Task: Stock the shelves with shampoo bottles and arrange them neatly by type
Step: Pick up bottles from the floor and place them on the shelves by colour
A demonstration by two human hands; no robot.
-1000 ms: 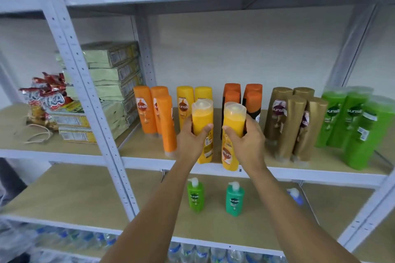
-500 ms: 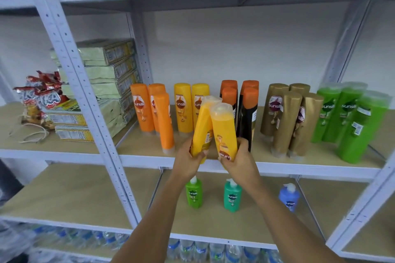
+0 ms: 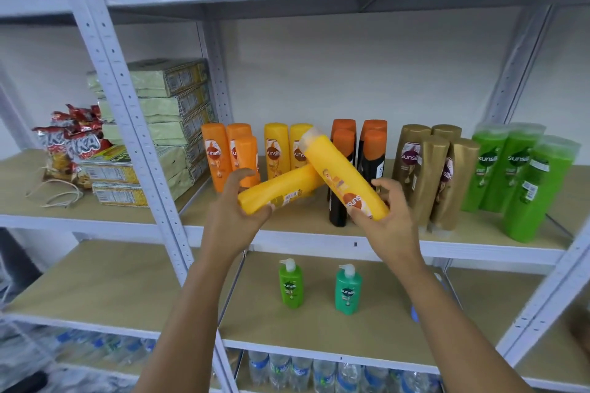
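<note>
Two hands, two tilted yellow bottles.

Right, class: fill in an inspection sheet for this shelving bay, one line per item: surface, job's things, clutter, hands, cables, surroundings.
Surface: wooden middle shelf, white metal frame.
Job's things: two yellow plastic shampoo bottles, one tilted in each hand, left one, right one; orange, gold and green bottle groups standing.
Clutter: red snack packets, stacked pale green cartons.
Hands: left hand and right hand each gripping a bottle.
Cables: nothing seen; loose string.
Surroundings: two green pump bottles below.
</note>
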